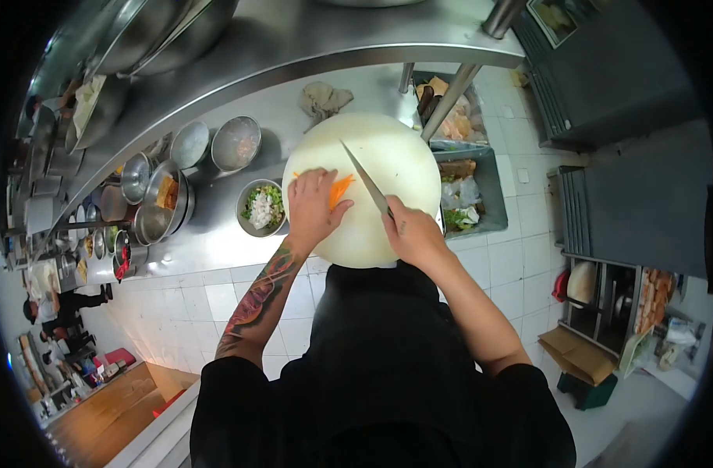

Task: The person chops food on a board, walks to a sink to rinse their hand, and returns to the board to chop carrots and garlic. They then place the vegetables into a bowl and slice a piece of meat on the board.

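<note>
On the round, pale cutting board (403, 230), my left hand (313, 204) presses down over orange strips that look like cut carrot (340, 189). Its fingers are bent over them, the thumb is apart, and strips show on both sides. My right hand (416, 232) is wrapped around the handle of a knife (365, 173). The blade lies to the right of the strips, apart from them, its tip pointing to the far side of the board. Left of the board stands a metal bowl (242, 209) with chopped green and white pieces (264, 209).
Metal bowls (236, 143) and pans stand along the counter to the left. A crumpled cloth (324, 100) lies behind the board. A steel shelf (356, 48) crosses above the counter. Grey bins (493, 195) with scraps stand at right. People (48, 308) are far left.
</note>
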The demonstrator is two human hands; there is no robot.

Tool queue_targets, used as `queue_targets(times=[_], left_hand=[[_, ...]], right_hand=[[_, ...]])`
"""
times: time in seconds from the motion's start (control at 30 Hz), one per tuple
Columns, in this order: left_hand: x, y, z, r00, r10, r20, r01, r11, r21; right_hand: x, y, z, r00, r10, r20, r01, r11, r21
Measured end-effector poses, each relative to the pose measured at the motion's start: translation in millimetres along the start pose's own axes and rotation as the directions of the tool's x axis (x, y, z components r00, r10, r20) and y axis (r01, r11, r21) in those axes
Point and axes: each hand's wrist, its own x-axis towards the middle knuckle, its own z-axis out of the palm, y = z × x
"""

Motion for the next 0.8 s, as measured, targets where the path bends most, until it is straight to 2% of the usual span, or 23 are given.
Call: queue_targets(times=[0.03,0.07,0.13,0.2,0.27,0.3,0.37,0.4,0.47,0.6,0.67,0.8], left_hand=[[0.5,-6.2,-5.2,1.0,-0.003,-0.024,0.001,0.999,-0.047],[-0.7,-16.9,-3.7,1.0,0.001,-0.029,-0.003,0.998,-0.066],[-6.5,-39.1,3.9,0.979,-0.173,-0.112,0.146,0.966,-0.216],[-11.2,-48.4,10.9,0.973,-0.22,-0.075,0.197,0.951,-0.237],[-11.1,-42.7,20.7,0.996,-0.085,-0.039,0.064,0.922,-0.382],[-8.6,-38.0,19.6,0.995,-0.089,-0.041,0.066,0.917,-0.394],[-1.9,-31.1,16.1,0.999,0.047,0.015,-0.03,0.833,-0.553],[0.5,-32.9,16.7,0.999,0.049,0.013,-0.033,0.828,-0.56],[5.9,-35.9,18.3,0.976,0.198,0.094,-0.114,0.826,-0.551],[15.3,-33.4,26.5,0.971,0.224,0.086,-0.143,0.828,-0.542],[14.4,-20.4,23.8,0.989,0.141,-0.046,-0.143,0.821,-0.552],[18.8,-21.5,38.6,0.991,0.131,-0.014,-0.118,0.836,-0.536]], right_hand=[[6.6,-9.4,2.5,1.0,-0.012,0.008,0.013,0.99,-0.139],[14.2,-15.5,1.7,1.0,0.0,0.004,0.001,0.988,-0.155],[25.2,-29.5,-0.1,0.998,0.059,0.036,-0.047,0.962,-0.269],[25.4,-39.9,-3.5,0.995,0.1,0.014,-0.09,0.943,-0.321],[23.2,-38.3,-0.2,0.978,0.201,-0.059,-0.209,0.926,-0.313],[22.1,-33.3,6.2,0.977,0.197,-0.08,-0.213,0.922,-0.323],[14.2,-31.8,13.2,0.98,0.17,-0.1,-0.194,0.924,-0.33],[10.8,-33.5,14.5,0.983,0.136,-0.12,-0.168,0.93,-0.326],[8.9,-40.3,18.4,0.982,0.141,-0.125,-0.175,0.927,-0.331],[19.6,-34.3,17.8,0.987,0.129,-0.092,-0.155,0.907,-0.392],[20.2,-33.7,11.0,0.99,0.086,-0.107,-0.123,0.908,-0.4],[10.1,-42.9,7.9,0.995,0.026,-0.096,-0.065,0.903,-0.425]])
